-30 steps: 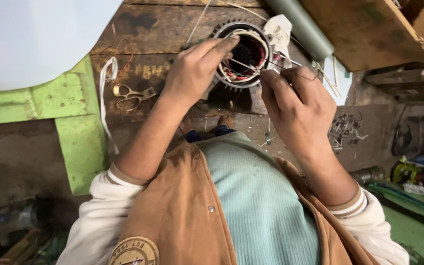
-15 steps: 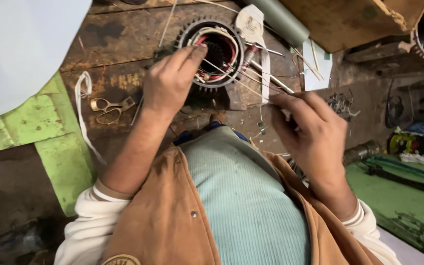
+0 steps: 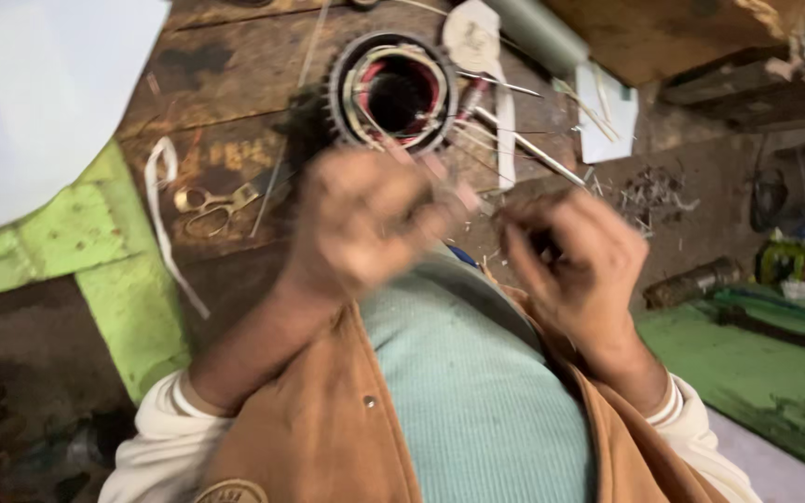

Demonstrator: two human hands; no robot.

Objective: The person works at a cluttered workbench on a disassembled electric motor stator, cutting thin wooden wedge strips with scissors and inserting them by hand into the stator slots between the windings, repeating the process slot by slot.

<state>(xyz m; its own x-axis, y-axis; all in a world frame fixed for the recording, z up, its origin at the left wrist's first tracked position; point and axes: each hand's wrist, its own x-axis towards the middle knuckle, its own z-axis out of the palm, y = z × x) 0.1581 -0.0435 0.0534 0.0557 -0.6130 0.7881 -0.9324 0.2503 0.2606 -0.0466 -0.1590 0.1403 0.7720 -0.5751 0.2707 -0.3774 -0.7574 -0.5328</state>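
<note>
Lying just beyond both hands on the dark worn wooden bench [image 3: 235,121], the round toothed metal stator with red and tan windings [image 3: 391,91] faces upward; the blurred left hand [image 3: 361,219] is nearer; the right hand [image 3: 566,256] curls inward; whether either pinches anything I cannot tell.

The surface [image 3: 235,84] is a worn, dark wooden plank top with scuffs and a seam running across it. A round toothed motor stator [image 3: 393,91] with coloured windings lies on it near the far edge. To its left rest brass-coloured scissors [image 3: 209,203] and a loose white strip [image 3: 165,224]. Thin sticks [image 3: 528,149] and white paper pieces [image 3: 607,116] lie to the stator's right.
</note>
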